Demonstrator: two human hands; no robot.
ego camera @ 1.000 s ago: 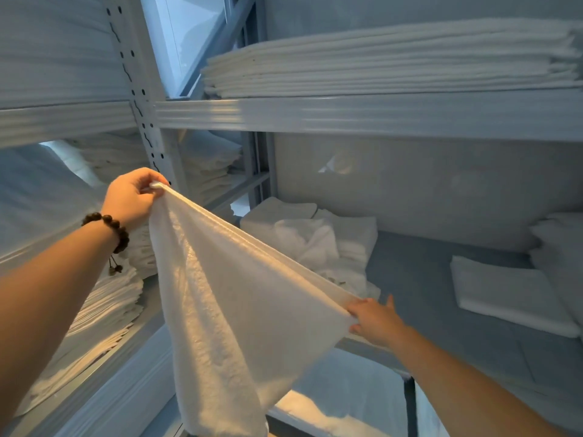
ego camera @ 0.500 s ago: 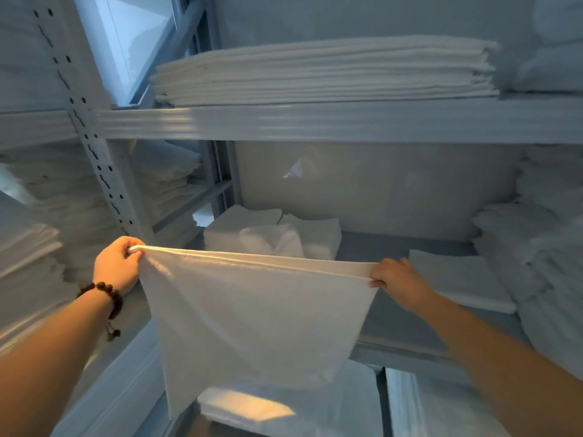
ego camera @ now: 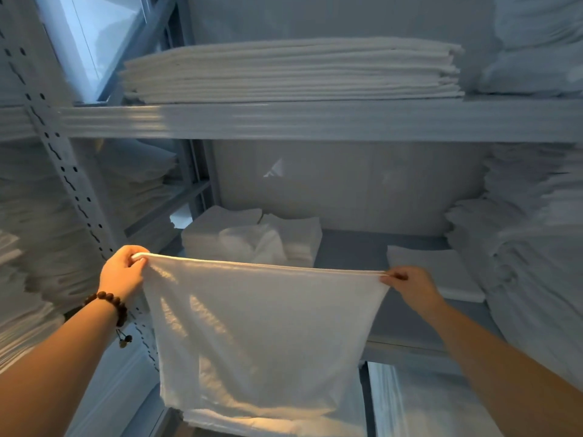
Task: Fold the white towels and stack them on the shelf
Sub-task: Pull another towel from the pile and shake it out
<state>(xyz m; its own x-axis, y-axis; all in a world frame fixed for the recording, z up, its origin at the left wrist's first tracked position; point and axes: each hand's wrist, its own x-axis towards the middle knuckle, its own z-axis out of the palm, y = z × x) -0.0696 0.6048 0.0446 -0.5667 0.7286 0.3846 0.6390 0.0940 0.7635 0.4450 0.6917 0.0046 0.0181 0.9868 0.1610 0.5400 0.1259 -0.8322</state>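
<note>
A white towel (ego camera: 262,335) hangs flat in front of the middle shelf (ego camera: 350,250), its top edge stretched level between my hands. My left hand (ego camera: 121,272), with a bead bracelet on the wrist, pinches the top left corner. My right hand (ego camera: 410,285) pinches the top right corner. The towel's lower edge falls below the shelf's front rail. On the shelf behind lie a low pile of folded white towels (ego camera: 296,238) with a crumpled one (ego camera: 252,244) on it, and a single folded towel (ego camera: 438,272) to the right.
A wide stack of folded linen (ego camera: 290,70) fills the upper shelf. Tall white piles (ego camera: 533,247) crowd the right side, and more stacks (ego camera: 38,231) sit left of the perforated shelf post (ego camera: 72,184). White bundles (ego camera: 426,405) lie below the shelf.
The towel went from slanting, with the left corner high, to level and taut. My right hand rose and moved right; my left hand came down to the same height.
</note>
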